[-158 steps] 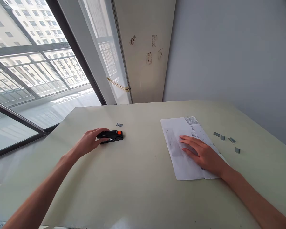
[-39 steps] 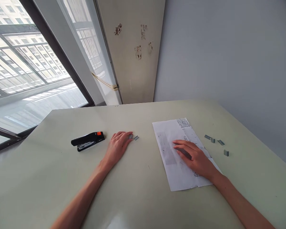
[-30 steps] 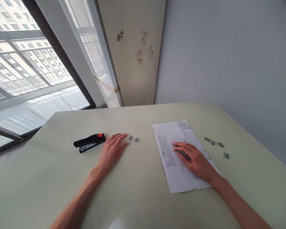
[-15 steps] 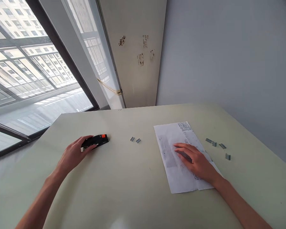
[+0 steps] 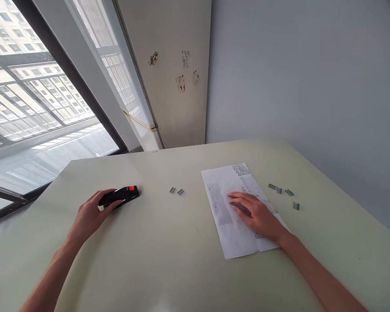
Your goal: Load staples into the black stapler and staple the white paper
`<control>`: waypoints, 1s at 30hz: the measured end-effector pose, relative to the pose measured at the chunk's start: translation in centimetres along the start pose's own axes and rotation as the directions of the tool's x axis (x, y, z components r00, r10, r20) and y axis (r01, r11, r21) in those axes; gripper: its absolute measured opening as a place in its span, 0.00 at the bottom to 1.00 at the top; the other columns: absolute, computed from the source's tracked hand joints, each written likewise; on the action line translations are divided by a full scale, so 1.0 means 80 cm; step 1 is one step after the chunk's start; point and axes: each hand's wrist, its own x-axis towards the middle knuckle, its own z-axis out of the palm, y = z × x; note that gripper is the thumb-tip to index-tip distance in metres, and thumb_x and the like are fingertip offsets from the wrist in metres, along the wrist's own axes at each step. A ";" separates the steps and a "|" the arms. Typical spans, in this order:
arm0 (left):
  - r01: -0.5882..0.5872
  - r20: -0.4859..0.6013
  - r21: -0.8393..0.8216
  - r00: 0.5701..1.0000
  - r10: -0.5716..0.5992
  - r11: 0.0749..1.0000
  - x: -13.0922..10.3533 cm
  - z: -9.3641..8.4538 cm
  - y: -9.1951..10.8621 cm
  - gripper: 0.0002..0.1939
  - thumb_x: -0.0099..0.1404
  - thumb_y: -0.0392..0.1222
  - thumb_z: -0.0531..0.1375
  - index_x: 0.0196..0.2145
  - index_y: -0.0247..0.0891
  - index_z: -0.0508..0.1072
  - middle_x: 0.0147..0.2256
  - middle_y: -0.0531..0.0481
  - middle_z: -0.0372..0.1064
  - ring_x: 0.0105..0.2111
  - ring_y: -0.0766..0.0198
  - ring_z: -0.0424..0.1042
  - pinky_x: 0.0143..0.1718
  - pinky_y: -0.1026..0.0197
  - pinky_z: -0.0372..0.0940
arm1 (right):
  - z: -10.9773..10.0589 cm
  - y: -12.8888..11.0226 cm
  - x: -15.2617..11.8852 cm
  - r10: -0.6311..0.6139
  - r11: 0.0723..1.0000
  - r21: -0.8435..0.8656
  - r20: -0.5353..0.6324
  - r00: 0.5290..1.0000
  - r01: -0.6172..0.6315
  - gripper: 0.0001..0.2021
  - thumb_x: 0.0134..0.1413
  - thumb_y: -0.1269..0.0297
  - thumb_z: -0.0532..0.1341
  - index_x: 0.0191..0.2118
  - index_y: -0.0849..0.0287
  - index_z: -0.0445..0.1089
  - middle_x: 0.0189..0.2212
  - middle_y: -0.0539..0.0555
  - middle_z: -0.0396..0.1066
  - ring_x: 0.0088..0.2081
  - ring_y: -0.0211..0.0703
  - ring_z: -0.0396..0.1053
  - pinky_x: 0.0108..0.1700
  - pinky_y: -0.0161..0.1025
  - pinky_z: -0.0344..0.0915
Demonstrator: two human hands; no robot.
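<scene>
A black stapler [image 5: 125, 196] with an orange patch lies on the table at the left. My left hand [image 5: 90, 215] is closed around its near end, thumb on the front side and fingers over the back. To the right, my right hand [image 5: 258, 219] rests on white printed papers [image 5: 229, 242], palm down with fingers stretched and slightly curved. Part of the sheets is covered by that hand. Two small strips of staples [image 5: 180, 192] lie between the stapler and the papers.
Several more short staple strips [image 5: 289, 192] are scattered right of the papers. The pale table [image 5: 169, 260] ends at a grey wall [image 5: 295, 69] on the right. Behind it stand a cream panel with brown marks [image 5: 182, 112] and, at left, a glass window [image 5: 52, 95].
The whole view has shifted a little, so the table and things on it sit farther left. Both hands keep their places, one on the stapler and one on the papers.
</scene>
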 end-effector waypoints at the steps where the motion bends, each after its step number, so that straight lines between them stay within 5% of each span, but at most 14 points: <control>1: -0.007 -0.004 0.000 1.000 0.007 1.000 0.000 0.001 -0.001 0.28 0.65 0.68 0.59 0.52 0.46 0.75 0.45 0.44 0.78 0.37 0.51 0.75 0.39 0.53 0.69 | 0.001 0.001 0.000 0.009 1.000 0.008 0.001 1.000 -0.009 0.12 0.74 0.58 0.54 0.52 0.47 0.74 0.62 0.51 0.73 0.64 0.52 0.69 0.64 0.58 0.69; 10: -0.028 -0.017 -0.005 0.999 0.028 1.000 0.001 0.007 -0.007 0.29 0.65 0.69 0.58 0.52 0.46 0.74 0.46 0.46 0.77 0.35 0.55 0.74 0.38 0.55 0.68 | 0.013 -0.001 -0.006 0.044 0.995 0.092 0.007 0.999 -0.045 0.12 0.72 0.59 0.56 0.53 0.47 0.74 0.64 0.52 0.70 0.67 0.51 0.66 0.66 0.57 0.68; 20: 0.024 -0.094 -0.060 0.995 -0.030 0.998 -0.011 0.016 -0.007 0.32 0.65 0.68 0.60 0.58 0.47 0.71 0.51 0.44 0.76 0.44 0.50 0.76 0.44 0.54 0.69 | 0.070 -0.074 0.014 -0.064 0.992 0.112 -0.025 0.998 0.066 0.13 0.69 0.69 0.57 0.53 0.51 0.73 0.61 0.55 0.74 0.65 0.51 0.68 0.66 0.57 0.66; 26: 0.166 -0.085 -0.138 0.980 -0.179 0.976 -0.019 0.028 -0.014 0.29 0.63 0.66 0.63 0.56 0.50 0.72 0.45 0.48 0.78 0.33 0.55 0.74 0.38 0.55 0.69 | 0.105 -0.109 0.022 -0.076 0.990 0.112 -0.047 0.996 0.081 0.13 0.67 0.71 0.57 0.51 0.53 0.74 0.59 0.56 0.74 0.63 0.51 0.70 0.65 0.57 0.68; 30: 0.153 -0.094 -0.149 0.981 -0.168 0.977 -0.012 0.032 -0.019 0.27 0.63 0.65 0.63 0.53 0.47 0.72 0.42 0.47 0.78 0.37 0.53 0.75 0.38 0.56 0.69 | 0.131 -0.139 0.026 -0.108 0.984 0.136 -0.053 0.993 0.115 0.14 0.66 0.73 0.57 0.51 0.53 0.74 0.58 0.57 0.75 0.63 0.52 0.70 0.65 0.58 0.68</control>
